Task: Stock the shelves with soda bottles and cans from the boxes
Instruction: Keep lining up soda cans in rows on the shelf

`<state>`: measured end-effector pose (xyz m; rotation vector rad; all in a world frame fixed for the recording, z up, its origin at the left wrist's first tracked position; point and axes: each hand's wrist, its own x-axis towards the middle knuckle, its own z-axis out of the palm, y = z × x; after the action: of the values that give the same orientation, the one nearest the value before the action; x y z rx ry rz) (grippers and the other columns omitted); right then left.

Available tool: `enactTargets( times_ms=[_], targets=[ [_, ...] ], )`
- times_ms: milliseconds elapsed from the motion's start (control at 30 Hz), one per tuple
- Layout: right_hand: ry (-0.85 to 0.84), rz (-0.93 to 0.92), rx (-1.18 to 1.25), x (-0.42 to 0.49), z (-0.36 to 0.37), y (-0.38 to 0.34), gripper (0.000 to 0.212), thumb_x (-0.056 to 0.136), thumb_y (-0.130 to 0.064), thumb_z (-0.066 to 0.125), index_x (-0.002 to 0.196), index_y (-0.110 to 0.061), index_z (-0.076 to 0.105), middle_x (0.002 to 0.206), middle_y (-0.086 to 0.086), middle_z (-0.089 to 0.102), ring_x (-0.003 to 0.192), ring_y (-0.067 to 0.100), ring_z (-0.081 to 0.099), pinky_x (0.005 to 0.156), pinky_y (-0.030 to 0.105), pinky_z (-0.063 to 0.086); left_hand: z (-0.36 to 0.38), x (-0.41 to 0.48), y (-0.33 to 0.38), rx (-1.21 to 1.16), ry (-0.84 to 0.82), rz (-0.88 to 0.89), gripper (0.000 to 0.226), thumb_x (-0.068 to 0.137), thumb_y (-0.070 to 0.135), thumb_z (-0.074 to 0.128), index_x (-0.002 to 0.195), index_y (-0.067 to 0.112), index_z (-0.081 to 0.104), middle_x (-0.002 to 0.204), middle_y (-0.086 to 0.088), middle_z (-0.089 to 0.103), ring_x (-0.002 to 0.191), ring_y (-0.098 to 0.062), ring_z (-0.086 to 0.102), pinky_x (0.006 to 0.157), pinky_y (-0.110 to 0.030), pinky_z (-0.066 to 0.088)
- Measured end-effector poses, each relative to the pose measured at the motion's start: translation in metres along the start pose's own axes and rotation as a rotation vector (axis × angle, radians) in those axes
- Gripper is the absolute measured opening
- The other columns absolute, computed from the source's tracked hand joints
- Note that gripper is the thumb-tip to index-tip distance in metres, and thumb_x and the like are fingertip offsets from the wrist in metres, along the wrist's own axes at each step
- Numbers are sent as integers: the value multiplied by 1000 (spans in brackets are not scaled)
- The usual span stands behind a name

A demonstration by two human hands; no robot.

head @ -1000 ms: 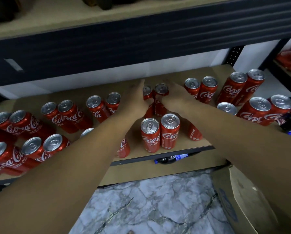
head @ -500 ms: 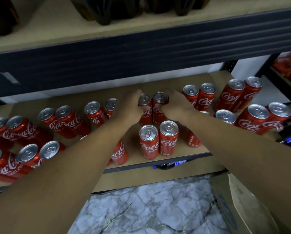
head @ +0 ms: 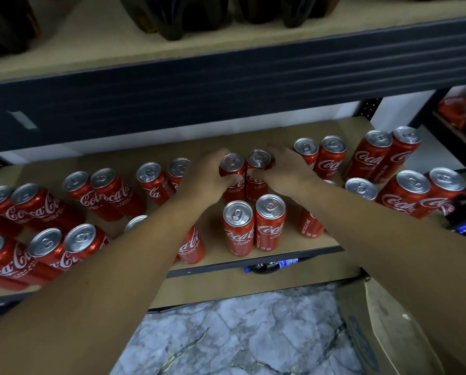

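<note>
The person's left hand (head: 206,178) is curling its grip around a slim red aluminium Coca-Cola can (head: 230,165), with the thumb lying across the near face. The right hand (head: 287,171) is wrapping its grip the same way around a second slim red can (head: 259,160). Both cans are standing upright and touching side by side at the middle of the tan fibreboard shelf (head: 278,131), towards its back. Their long axes are running vertically and their silver pull-tab lids are facing up (the wide lens is making the rows look splayed outward). Just in front of them, between the two forearms, another upright pair of red cans (head: 238,231) is standing near the shelf's front edge. More red cans are standing in pairs out to the left (head: 104,190) and to the right (head: 372,155), all lid-up. Under the shelf's front edge a dark bottle with a blue label (head: 269,266) is lying on its side. A brown cardboard box (head: 383,328) is sitting at the lower right on the grey marble-patterned floor (head: 240,334). The bases of dark plastic bottles (head: 177,20) are showing on the shelf above.
</note>
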<state>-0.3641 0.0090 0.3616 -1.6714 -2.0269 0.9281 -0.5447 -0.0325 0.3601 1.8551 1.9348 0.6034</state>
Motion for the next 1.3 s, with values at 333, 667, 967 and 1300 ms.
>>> enactTargets(
  times_ms=[333,667,967,1300],
  targets=[
    [-86,21,277,-69,-22,-1,60,92,-47,68,148,-37,49,148,-14,55,135,9,51,114,40,42,-30,-65,11,-171,-130,-23,48,93,27,65,140,32,56,137,13,61,124,-2,57,110,-33,47],
    [-146,28,214,-106,-2,10,35,102,-35,60,136,-41,52,113,-18,57,105,5,58,77,14,42,-7,-96,14,-50,-140,-27,57,80,36,85,130,34,57,114,10,71,95,-9,67,90,-37,57],
    [-116,-18,152,-114,1,12,51,102,-39,59,150,-37,42,145,-12,56,129,7,51,101,22,40,-10,-98,12,-36,-159,16,62,86,34,80,142,31,53,131,6,66,112,-13,65,98,-37,55],
    [-47,-1,329,-152,-4,8,51,103,-37,57,149,-46,38,149,-33,44,139,-11,37,118,23,34,-35,-114,33,-66,-163,227,68,96,39,67,156,36,37,154,27,36,133,16,28,101,4,17]
  ],
)
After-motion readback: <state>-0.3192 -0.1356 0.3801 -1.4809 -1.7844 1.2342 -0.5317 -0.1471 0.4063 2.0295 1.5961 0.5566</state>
